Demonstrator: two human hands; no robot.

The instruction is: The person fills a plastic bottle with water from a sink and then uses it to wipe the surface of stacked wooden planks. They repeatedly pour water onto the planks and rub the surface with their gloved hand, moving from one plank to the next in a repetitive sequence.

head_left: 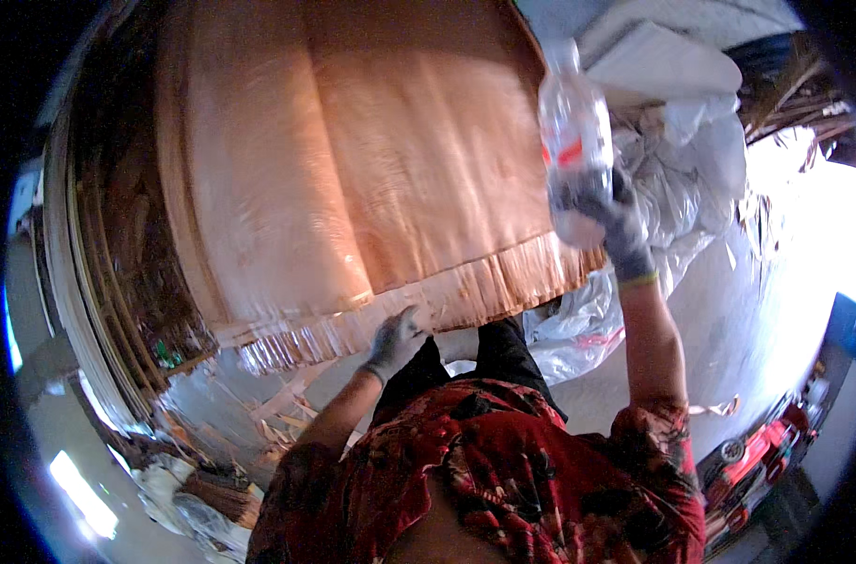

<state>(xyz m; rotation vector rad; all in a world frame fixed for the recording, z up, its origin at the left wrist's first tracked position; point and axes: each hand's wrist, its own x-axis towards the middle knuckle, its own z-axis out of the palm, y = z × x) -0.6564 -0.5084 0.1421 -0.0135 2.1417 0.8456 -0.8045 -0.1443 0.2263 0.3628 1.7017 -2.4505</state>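
My right hand [618,221], in a grey glove with a yellow cuff edge, is wrapped round the lower part of a clear plastic bottle [578,132]. The bottle stands nearly upright, with a red and white label, and looks slightly blurred. It is held above the right edge of a broad stack of reddish-brown wood veneer sheets [418,160]. Close to the stack's near edge is my left hand [400,340], in a pale glove. Its fingers are curled; whether they pinch anything is too blurred to see.
Crumpled clear plastic sheeting [677,188] lies right of the stack. Layered sheet edges [99,291] rise at the left. Broken veneer scraps [291,404] litter the floor at lower left. A red machine or tool [761,451] stands at lower right.
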